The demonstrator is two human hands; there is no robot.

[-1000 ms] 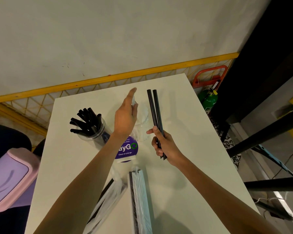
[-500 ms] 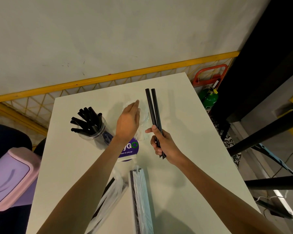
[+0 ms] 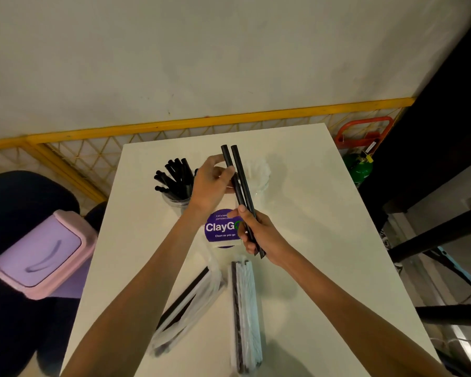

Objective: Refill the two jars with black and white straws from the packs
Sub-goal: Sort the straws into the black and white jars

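Right hand (image 3: 261,238) grips two black straws (image 3: 242,180), tilted upward; left hand (image 3: 210,186) pinches one higher up.

Both our forearms stretch forward, bare. Our right hand (image 3: 261,235) grips two straws (image 3: 242,183) near their lower ends. Our left hand (image 3: 211,183) sits higher, fingertips curled, pinching one straw's upper part.
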